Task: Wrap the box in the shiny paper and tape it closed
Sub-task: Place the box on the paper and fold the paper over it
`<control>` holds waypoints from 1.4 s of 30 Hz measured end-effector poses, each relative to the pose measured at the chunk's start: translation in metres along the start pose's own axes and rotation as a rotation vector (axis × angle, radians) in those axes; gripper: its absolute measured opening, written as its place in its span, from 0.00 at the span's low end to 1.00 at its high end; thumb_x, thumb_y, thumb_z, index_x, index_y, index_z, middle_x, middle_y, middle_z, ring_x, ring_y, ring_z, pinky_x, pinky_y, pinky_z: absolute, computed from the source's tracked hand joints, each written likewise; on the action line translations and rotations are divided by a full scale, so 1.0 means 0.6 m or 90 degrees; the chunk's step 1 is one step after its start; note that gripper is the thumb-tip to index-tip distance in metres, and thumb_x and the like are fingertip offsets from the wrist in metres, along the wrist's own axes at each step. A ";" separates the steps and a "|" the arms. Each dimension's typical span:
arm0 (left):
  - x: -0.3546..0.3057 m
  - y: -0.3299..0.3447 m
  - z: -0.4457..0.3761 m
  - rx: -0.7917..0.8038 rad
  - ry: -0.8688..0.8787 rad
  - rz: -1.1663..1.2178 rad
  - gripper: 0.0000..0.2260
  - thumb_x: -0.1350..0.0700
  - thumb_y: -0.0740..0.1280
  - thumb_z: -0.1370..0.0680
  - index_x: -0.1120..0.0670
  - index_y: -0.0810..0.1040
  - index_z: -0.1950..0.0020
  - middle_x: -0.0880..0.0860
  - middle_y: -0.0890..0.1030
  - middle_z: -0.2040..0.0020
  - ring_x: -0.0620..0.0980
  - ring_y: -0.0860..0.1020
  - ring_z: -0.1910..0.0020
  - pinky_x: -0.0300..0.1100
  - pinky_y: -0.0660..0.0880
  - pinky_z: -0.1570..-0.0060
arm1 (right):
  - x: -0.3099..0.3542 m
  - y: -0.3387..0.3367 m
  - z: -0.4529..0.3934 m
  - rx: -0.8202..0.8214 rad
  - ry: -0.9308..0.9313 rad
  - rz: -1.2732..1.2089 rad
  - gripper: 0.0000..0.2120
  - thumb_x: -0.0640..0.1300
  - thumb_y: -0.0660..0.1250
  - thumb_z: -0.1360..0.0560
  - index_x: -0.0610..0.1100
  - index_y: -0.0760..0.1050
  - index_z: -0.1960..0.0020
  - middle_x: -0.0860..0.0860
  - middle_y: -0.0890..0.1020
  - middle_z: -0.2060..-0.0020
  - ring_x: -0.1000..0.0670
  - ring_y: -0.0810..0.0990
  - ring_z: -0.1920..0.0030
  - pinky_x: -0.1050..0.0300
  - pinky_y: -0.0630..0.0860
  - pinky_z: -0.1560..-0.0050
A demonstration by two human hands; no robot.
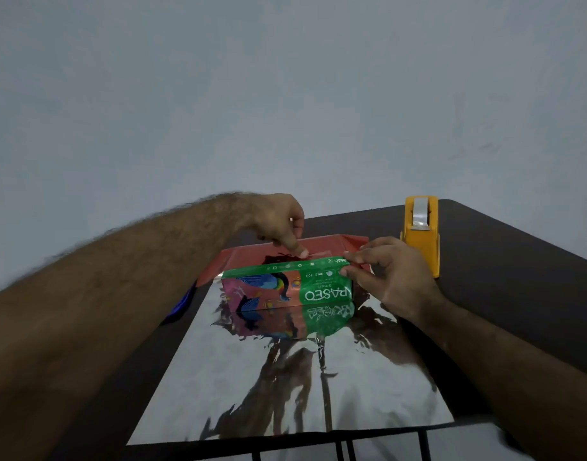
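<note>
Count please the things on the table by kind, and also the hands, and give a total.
Box: 1
Shiny paper sheet: 1
Tape dispenser: 1
Blue thing at the paper's left edge, kind unclear: 1
Hands: 2, left and right
Total: 6

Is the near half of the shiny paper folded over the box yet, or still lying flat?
Flat. The shiny paper lies spread on the table, silver side up, mirroring the box; only its far red flap is raised.
</note>
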State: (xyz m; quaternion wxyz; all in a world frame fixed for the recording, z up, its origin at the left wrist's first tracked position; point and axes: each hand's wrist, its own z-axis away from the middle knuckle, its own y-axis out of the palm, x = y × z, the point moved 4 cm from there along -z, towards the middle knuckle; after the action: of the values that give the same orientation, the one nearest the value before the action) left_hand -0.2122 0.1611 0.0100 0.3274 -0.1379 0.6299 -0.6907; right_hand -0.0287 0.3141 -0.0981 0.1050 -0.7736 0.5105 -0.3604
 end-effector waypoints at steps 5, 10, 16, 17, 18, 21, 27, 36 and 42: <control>-0.004 0.008 -0.004 -0.070 0.015 0.125 0.20 0.44 0.84 0.30 0.55 0.80 0.56 0.47 0.76 0.71 0.45 0.71 0.73 0.39 0.69 0.72 | 0.002 0.000 0.000 0.002 0.007 0.011 0.16 0.55 0.78 0.26 0.50 0.88 0.42 0.57 0.85 0.51 0.58 0.78 0.46 0.60 0.79 0.48; 0.015 0.025 0.002 -0.045 -0.026 0.094 0.22 0.42 0.85 0.33 0.53 0.78 0.58 0.48 0.76 0.68 0.48 0.71 0.66 0.41 0.68 0.69 | 0.004 0.001 0.001 0.000 0.006 0.015 0.16 0.54 0.79 0.26 0.50 0.88 0.42 0.56 0.86 0.50 0.57 0.79 0.47 0.56 0.81 0.47; 0.011 0.002 0.027 -0.035 -0.018 0.043 0.21 0.44 0.85 0.33 0.54 0.80 0.53 0.47 0.77 0.64 0.47 0.74 0.64 0.43 0.71 0.62 | 0.003 0.002 -0.002 0.016 0.004 0.036 0.17 0.59 0.77 0.26 0.52 0.87 0.40 0.60 0.84 0.52 0.60 0.77 0.48 0.64 0.76 0.50; 0.000 -0.002 0.028 -0.060 -0.002 0.054 0.19 0.46 0.85 0.32 0.54 0.81 0.53 0.46 0.78 0.65 0.45 0.74 0.65 0.42 0.71 0.62 | 0.005 0.000 -0.004 0.018 -0.002 0.054 0.18 0.60 0.76 0.26 0.52 0.87 0.41 0.59 0.85 0.53 0.60 0.77 0.50 0.61 0.78 0.50; -0.011 -0.004 0.026 -0.087 0.016 0.079 0.18 0.47 0.85 0.31 0.54 0.82 0.52 0.44 0.78 0.67 0.42 0.74 0.68 0.40 0.71 0.62 | 0.009 -0.003 -0.005 0.015 -0.009 0.073 0.19 0.61 0.76 0.26 0.52 0.88 0.41 0.58 0.86 0.54 0.60 0.77 0.51 0.57 0.79 0.50; -0.052 0.005 0.008 -0.153 0.080 0.201 0.10 0.53 0.83 0.27 0.56 0.87 0.52 0.40 0.79 0.72 0.35 0.74 0.74 0.34 0.71 0.68 | 0.012 -0.035 -0.006 -0.044 -0.044 0.140 0.21 0.66 0.74 0.27 0.51 0.89 0.46 0.55 0.88 0.58 0.54 0.81 0.55 0.52 0.78 0.51; -0.146 0.032 -0.047 -0.235 0.083 0.415 0.04 0.60 0.77 0.22 0.60 0.87 0.53 0.48 0.83 0.67 0.43 0.75 0.72 0.37 0.72 0.72 | -0.090 -0.151 -0.003 -0.281 0.154 0.162 0.29 0.58 0.84 0.33 0.44 0.83 0.40 0.48 0.85 0.45 0.45 0.80 0.43 0.47 0.75 0.42; -0.240 0.083 -0.146 -0.074 -0.080 0.463 0.08 0.53 0.72 0.19 0.57 0.85 0.54 0.50 0.76 0.65 0.47 0.71 0.68 0.41 0.70 0.69 | -0.152 -0.132 -0.001 -0.082 0.225 0.090 0.28 0.58 0.84 0.34 0.42 0.87 0.41 0.48 0.85 0.44 0.46 0.82 0.43 0.48 0.79 0.43; -0.263 0.094 -0.151 0.028 -0.179 0.413 0.10 0.52 0.72 0.21 0.53 0.77 0.60 0.50 0.72 0.66 0.47 0.68 0.69 0.42 0.68 0.69 | -0.158 -0.131 -0.001 -0.078 0.252 0.084 0.29 0.59 0.84 0.34 0.43 0.86 0.40 0.49 0.84 0.41 0.46 0.81 0.40 0.47 0.79 0.39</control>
State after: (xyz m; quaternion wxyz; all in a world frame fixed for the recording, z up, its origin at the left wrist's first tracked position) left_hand -0.1335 0.3310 -0.0243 0.6162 -0.0173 0.5746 -0.5384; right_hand 0.0065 0.4322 -0.0988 -0.0212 -0.6577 0.5918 -0.4655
